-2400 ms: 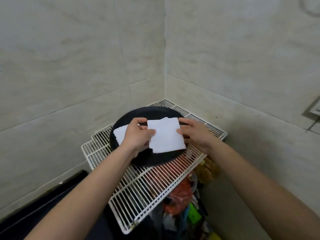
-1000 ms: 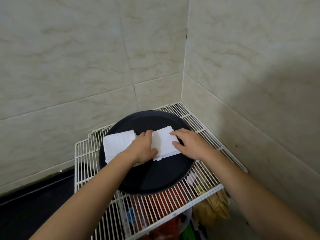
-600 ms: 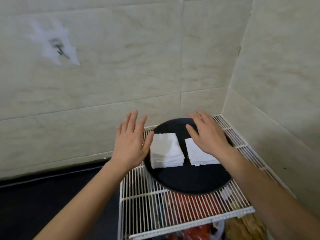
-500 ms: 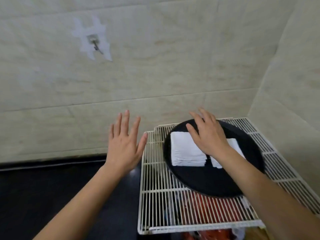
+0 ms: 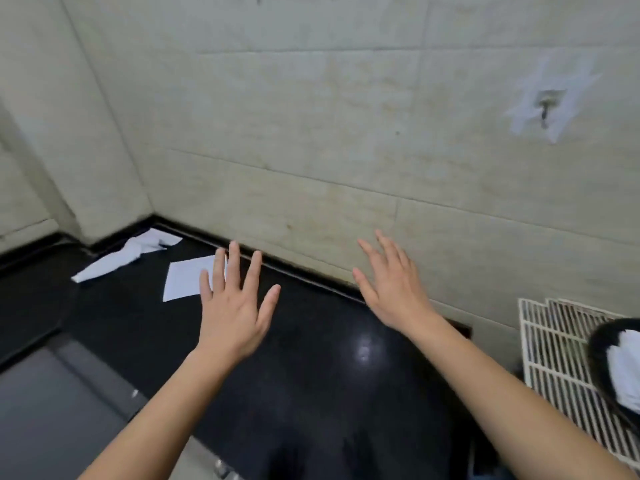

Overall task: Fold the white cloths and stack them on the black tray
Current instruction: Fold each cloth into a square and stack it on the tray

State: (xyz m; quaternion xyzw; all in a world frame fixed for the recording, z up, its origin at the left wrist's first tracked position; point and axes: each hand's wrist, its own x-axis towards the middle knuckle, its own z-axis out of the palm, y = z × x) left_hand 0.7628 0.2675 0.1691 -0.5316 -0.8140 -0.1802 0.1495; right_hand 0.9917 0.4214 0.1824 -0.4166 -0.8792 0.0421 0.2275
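Two white cloths lie on the black counter (image 5: 311, 341) at the far left: a flat one (image 5: 185, 280) and a crumpled one (image 5: 121, 258) in the corner. My left hand (image 5: 235, 306) hovers with fingers spread, its fingertips over the flat cloth's right edge. My right hand (image 5: 391, 285) is also spread, held above the counter near the wall, holding nothing. At the right edge the black tray (image 5: 597, 348) shows partly, with folded white cloth (image 5: 625, 368) on it.
The tray sits on a white wire rack (image 5: 554, 348) at the right. A tiled wall (image 5: 346, 133) runs behind the counter, with a taped hook (image 5: 547, 105) on it. A grey recessed surface (image 5: 52, 410) lies at the lower left.
The view has swung left from the tray to the counter. Both hands have let go of the folded cloths, left the tray and now hover spread over the counter near the loose cloths.
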